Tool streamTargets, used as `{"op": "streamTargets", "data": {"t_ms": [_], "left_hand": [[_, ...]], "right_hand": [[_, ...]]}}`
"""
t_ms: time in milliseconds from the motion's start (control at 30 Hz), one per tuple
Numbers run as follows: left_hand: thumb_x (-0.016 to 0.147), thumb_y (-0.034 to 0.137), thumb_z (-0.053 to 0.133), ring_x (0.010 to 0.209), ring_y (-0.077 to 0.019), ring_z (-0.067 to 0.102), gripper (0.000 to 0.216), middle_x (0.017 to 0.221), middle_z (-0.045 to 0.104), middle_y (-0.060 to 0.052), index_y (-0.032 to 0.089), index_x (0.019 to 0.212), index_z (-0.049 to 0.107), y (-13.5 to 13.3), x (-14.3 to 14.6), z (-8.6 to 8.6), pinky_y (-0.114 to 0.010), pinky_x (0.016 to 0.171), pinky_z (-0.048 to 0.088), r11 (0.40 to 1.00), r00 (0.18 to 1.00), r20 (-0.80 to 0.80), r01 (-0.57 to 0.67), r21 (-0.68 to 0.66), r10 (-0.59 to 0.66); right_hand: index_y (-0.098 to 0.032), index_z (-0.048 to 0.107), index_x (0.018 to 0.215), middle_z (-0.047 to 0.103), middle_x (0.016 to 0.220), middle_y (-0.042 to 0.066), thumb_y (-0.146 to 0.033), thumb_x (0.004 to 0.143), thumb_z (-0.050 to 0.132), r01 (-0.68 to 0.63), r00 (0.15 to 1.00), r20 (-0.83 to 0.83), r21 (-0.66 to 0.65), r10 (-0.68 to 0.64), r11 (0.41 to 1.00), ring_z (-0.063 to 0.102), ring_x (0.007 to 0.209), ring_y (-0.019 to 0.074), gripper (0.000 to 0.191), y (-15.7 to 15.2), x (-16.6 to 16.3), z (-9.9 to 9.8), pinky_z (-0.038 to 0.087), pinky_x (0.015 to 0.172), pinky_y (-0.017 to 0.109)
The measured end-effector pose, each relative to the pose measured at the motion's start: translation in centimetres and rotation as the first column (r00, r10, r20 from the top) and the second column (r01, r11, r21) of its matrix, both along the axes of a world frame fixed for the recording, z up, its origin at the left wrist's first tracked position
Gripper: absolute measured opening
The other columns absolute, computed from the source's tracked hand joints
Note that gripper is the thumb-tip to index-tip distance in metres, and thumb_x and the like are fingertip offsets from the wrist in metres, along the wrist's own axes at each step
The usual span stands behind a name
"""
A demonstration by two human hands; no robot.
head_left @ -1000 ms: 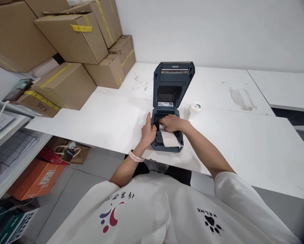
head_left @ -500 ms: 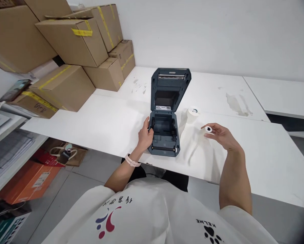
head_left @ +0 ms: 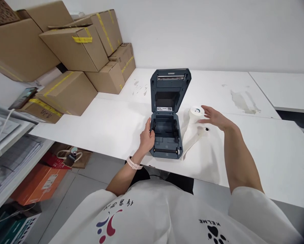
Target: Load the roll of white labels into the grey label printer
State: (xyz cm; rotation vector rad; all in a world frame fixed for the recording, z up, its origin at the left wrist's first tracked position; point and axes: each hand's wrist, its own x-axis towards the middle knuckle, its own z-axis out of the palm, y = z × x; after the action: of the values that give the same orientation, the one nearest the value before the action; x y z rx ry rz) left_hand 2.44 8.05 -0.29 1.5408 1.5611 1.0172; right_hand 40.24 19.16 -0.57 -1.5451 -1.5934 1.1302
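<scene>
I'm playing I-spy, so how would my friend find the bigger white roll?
On the white table, find the dark, open label printer. Just right of it in the picture, by the right hand, sits the paper roll. It's fatter than the thin roll nearer the table's front.

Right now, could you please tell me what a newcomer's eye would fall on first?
Probably the dark printer, lid raised, near mid-picture on the white table, with the left hand at its left edge. Next might come the white paper roll to its right, with the right hand close beside it. The piled cardboard boxes at upper left also stand out.
</scene>
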Motion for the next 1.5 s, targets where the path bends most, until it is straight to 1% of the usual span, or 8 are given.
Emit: {"op": "streamTargets", "data": {"t_ms": [233,433,567,700,1000,1200,1367,1500], "left_hand": [[0.099,0.026,0.048,0.138,-0.0316,0.061,0.067,0.159,0.054,-0.011,0.026,0.163,0.03,-0.2,0.2,0.2,-0.052,0.114,0.047,1.0,1.0,0.007,-0.01,-0.017,0.01],[0.099,0.023,0.045,0.143,-0.0298,0.056,0.066,0.161,0.053,-0.01,0.026,0.163,0.03,-0.1,0.1,-0.3,-0.05,0.115,0.048,1.0,0.999,0.033,0.002,0.002,-0.003],[0.096,0.023,0.048,0.145,-0.0314,0.055,0.068,0.161,0.053,-0.009,0.028,0.162,0.031,0.0,0.1,-0.4,-0.051,0.117,0.046,1.0,0.999,0.043,-0.011,0.015,0.011],[0.096,0.021,0.046,0.141,-0.0345,0.058,0.07,0.16,0.054,-0.012,0.024,0.164,0.028,0.0,0.2,-0.1,-0.055,0.115,0.046,1.0,1.0,0.019,-0.015,-0.019,0.015],[0.096,0.022,0.047,0.139,-0.0325,0.06,0.069,0.16,0.053,-0.012,0.024,0.163,0.03,-0.3,0.2,0.4,-0.05,0.113,0.047,0.999,0.999,0.038,-0.013,-0.037,0.014],[0.097,0.023,0.048,0.136,-0.0334,0.062,0.065,0.153,0.061,-0.012,0.024,0.161,0.036,-0.1,0.2,0.0,-0.047,0.109,0.051,1.0,0.999,0.039,-0.023,-0.018,0.024],[0.098,0.022,0.045,0.138,-0.0294,0.06,0.061,0.151,0.062,-0.008,0.027,0.158,0.039,-0.2,0.3,-0.3,-0.047,0.113,0.049,1.0,0.997,0.075,-0.021,0.005,0.02],[0.099,0.022,0.043,0.145,-0.0282,0.054,0.058,0.156,0.057,-0.008,0.027,0.157,0.04,-0.3,0.3,-0.4,-0.047,0.119,0.045,1.0,0.995,0.1,-0.015,0.008,0.015]], "right_hand": [[-0.021,0.065,0.125,0.074,0.123,0.012,-0.045,0.048,0.097,0.095,0.988,-0.119,-0.013,-0.096,0.995,0.069,0.113,0.0324,0.087,2.4,-3.6,-0.5,0.058,0.096,0.045],[-0.024,0.068,0.117,0.078,0.109,0.01,-0.063,0.052,0.091,-0.159,0.891,-0.402,0.165,0.213,0.973,0.073,0.104,0.0334,0.079,-0.8,-6.9,5.7,0.06,0.086,0.044],[-0.024,0.065,0.126,0.074,0.123,0.008,-0.053,0.062,0.088,-0.482,0.874,0.058,0.216,0.482,0.849,0.07,0.112,0.0323,0.074,-2.7,-12.9,10.6,0.056,0.094,0.043],[-0.021,0.062,0.127,0.069,0.13,0.011,-0.045,0.071,0.081,-0.672,0.596,0.62,0.036,0.511,0.74,0.066,0.117,0.0359,0.064,-3.4,-18.7,11.3,0.053,0.096,0.046],[-0.015,0.06,0.124,0.067,0.129,0.018,-0.041,0.074,0.077,-0.639,0.324,0.827,-0.167,0.459,0.751,0.068,0.114,0.0404,0.059,-3.1,-22.4,8.8,0.053,0.091,0.047],[-0.01,0.055,0.141,0.061,0.144,0.023,-0.037,0.086,0.072,-0.612,0.404,0.806,-0.115,0.434,0.783,0.06,0.132,0.0416,0.064,-3.9,-22.1,7.0,0.05,0.106,0.052],[-0.018,0.051,0.152,0.056,0.156,0.014,-0.041,0.105,0.049,-0.603,0.681,0.66,0.259,0.318,0.755,0.052,0.146,0.0335,0.053,-11.3,-18.9,5.3,0.048,0.116,0.052],[-0.02,0.052,0.153,0.051,0.161,0.011,-0.044,0.108,0.044,-0.585,0.712,0.661,0.374,0.235,0.719,0.043,0.154,0.0311,0.051,-16.8,-18.4,2.5,0.043,0.124,0.054]]}}
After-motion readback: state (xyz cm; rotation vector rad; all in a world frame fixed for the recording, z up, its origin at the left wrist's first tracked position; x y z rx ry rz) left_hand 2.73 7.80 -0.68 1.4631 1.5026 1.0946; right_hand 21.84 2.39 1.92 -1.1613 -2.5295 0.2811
